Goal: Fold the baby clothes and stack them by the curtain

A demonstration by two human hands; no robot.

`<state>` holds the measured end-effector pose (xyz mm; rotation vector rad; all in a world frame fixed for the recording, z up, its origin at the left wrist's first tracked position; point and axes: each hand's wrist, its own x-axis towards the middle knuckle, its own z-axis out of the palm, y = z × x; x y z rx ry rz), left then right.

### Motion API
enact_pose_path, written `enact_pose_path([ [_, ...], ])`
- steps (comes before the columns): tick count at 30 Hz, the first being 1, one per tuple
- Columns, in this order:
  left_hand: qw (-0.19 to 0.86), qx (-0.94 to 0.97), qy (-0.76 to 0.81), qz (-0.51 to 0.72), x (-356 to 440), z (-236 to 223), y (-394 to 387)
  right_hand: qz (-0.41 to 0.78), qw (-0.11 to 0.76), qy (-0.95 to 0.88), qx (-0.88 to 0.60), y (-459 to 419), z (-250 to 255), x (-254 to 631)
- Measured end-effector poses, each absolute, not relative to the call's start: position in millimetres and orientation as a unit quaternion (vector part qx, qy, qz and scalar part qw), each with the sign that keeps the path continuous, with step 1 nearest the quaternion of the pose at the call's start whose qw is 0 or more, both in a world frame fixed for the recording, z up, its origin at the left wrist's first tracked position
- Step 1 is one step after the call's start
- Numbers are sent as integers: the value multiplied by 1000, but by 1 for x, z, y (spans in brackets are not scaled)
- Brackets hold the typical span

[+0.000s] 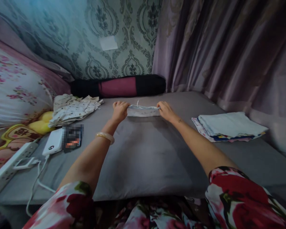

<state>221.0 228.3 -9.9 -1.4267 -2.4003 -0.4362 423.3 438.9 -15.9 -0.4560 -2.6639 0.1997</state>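
A pale garment (143, 112) with a gathered, waistband-like top edge and a thin white drawstring is stretched between my two hands above the bed. My left hand (120, 110) is closed on its left end, and a pale bangle circles that wrist. At the opposite end, my right hand (166, 111) grips the band with fingers curled over it. Most of the garment is foreshortened from here, so its full shape is hidden.
Folded cloths (231, 125) are stacked at right; crumpled spotted clothes (73, 109) lie at left. A white power bank (53, 143), a blurred-out phone (72, 138), a power strip (13, 165) and cables occupy the near left. A black-and-maroon roll (119, 86) lies along the wall.
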Motion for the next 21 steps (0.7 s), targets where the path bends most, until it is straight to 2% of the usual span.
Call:
enact_pose_path([
  [9,167,-614,-754,-163,251,-53,173,25,200,-979,-31,411,-45,471],
  [16,101,-652,-745,-100,257,-74,162,37,140,-989,-1,403,-64,484],
  [21,43,-647,-757,-77,260,-70,158,79,115,-990,7,405,-69,491],
])
